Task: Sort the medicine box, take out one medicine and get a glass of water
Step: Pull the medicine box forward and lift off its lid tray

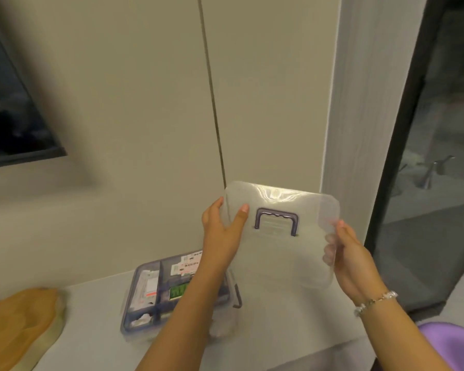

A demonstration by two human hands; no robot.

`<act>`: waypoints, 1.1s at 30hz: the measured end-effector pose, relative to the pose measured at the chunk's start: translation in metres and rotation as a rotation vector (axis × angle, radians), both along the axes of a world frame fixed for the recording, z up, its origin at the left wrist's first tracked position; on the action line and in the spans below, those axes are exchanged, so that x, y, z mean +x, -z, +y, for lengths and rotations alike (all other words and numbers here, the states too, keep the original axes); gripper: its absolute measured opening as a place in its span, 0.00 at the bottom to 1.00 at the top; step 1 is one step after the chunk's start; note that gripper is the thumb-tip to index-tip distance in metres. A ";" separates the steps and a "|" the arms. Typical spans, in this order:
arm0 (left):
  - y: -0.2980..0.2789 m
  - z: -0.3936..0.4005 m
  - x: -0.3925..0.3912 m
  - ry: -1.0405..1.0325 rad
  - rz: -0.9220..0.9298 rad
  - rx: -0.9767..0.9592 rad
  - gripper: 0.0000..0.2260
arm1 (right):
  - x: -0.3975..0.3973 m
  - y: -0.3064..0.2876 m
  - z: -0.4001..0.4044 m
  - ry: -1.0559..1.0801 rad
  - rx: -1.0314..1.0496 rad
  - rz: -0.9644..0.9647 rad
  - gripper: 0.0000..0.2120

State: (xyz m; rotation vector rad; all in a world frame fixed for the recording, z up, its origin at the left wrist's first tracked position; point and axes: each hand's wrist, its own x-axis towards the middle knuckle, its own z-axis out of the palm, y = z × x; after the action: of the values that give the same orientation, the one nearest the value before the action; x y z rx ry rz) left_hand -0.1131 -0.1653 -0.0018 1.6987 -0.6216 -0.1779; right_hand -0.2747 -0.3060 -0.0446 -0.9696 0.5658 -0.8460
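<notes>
I hold the medicine box's clear plastic lid [276, 253] upright in the air, its dark purple handle [276, 220] facing me. My left hand [223, 231] grips the lid's left edge, thumb on its front. On the right edge sits my right hand [348, 255], fingers wrapped behind it. Below, the open medicine box [156, 293] rests on the white counter, with a purple-rimmed divided tray holding several packets and a green-labelled pack. My left forearm crosses over the box's right part and hides it.
A wooden board [19, 328] lies at the counter's left end. Beige cabinet doors [145, 116] rise right behind the counter. A dark glass door [423, 183] stands at the right, and a purple object [450, 344] shows at the bottom right corner.
</notes>
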 end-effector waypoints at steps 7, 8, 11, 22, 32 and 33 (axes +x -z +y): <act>0.000 -0.058 -0.020 0.127 0.324 0.077 0.41 | -0.028 0.002 -0.030 -0.047 -0.122 -0.015 0.07; 0.002 -0.062 -0.021 0.155 0.434 0.023 0.42 | -0.030 0.003 -0.032 -0.069 -0.195 0.016 0.08; 0.018 -0.067 -0.027 0.241 0.695 -0.156 0.37 | -0.028 0.005 -0.029 -0.146 -0.473 0.176 0.02; 0.107 -0.060 -0.033 0.332 0.927 -0.088 0.29 | -0.015 0.045 -0.034 -0.366 -0.924 0.819 0.07; 0.156 -0.077 -0.059 0.221 0.528 0.258 0.11 | -0.016 0.091 -0.058 -0.434 -0.867 1.221 0.11; 0.155 -0.080 -0.061 0.246 0.514 0.260 0.05 | -0.015 0.094 -0.060 -0.431 -0.848 1.215 0.10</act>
State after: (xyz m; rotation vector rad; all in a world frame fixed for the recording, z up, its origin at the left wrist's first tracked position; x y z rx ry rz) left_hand -0.1742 -0.2450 -0.1567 1.7231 -0.4279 -0.8731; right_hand -0.2901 -0.3663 -0.1388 -2.3154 0.9765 0.0397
